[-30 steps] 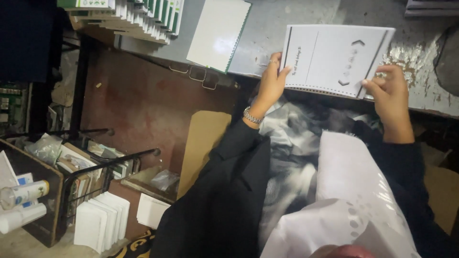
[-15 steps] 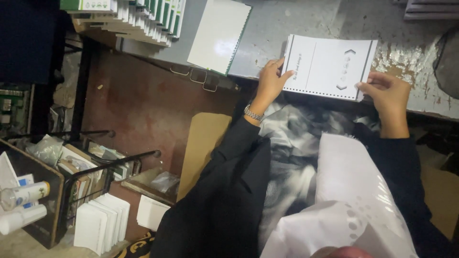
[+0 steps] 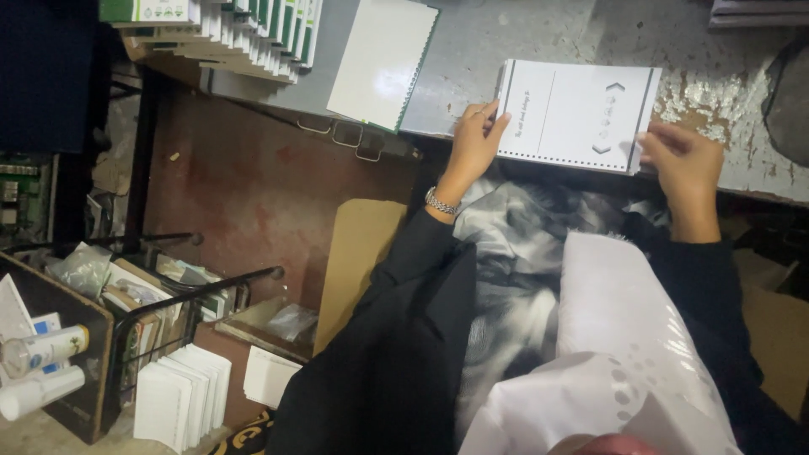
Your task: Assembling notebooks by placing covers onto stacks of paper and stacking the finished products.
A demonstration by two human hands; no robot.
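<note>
Both hands are on a white punched booklet (image 3: 577,114) lying flat at the near edge of the grey tabletop (image 3: 522,34). Left hand (image 3: 474,143) has its fingers closed on the booklet's left edge, right hand (image 3: 687,164) pinches the right near corner. Another white spiral pad (image 3: 383,59) sits just left, with a stack of green-edged books (image 3: 244,29) at far left.

Both hands (image 3: 476,143) (image 3: 687,164) fwd, fingers curled.
</note>
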